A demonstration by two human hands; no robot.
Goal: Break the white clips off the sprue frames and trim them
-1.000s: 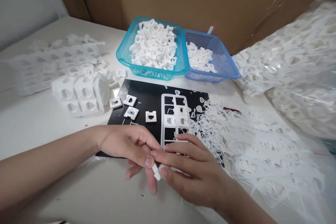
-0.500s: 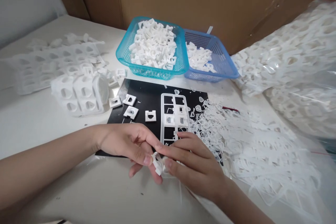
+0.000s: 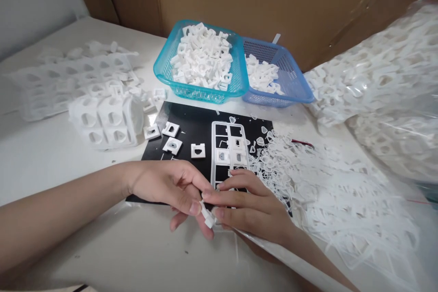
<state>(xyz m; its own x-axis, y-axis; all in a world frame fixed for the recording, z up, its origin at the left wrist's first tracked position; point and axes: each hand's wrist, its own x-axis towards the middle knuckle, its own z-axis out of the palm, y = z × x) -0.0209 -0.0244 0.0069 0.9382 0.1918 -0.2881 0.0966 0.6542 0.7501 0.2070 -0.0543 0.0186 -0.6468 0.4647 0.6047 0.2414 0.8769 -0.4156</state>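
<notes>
Both hands meet at the near edge of the black mat [image 3: 191, 123], the left hand [image 3: 164, 185] and right hand [image 3: 249, 212] each pinching one small white foam piece [image 3: 207, 216], its shape mostly hidden by fingertips, just near of the white frame [image 3: 230, 146].

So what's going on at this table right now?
A person's left hand and right hand pinch a small white plastic piece between their fingertips, at the near edge of a black mat. A white frame and loose squares lie on the mat; a teal basket behind holds many more.
</notes>
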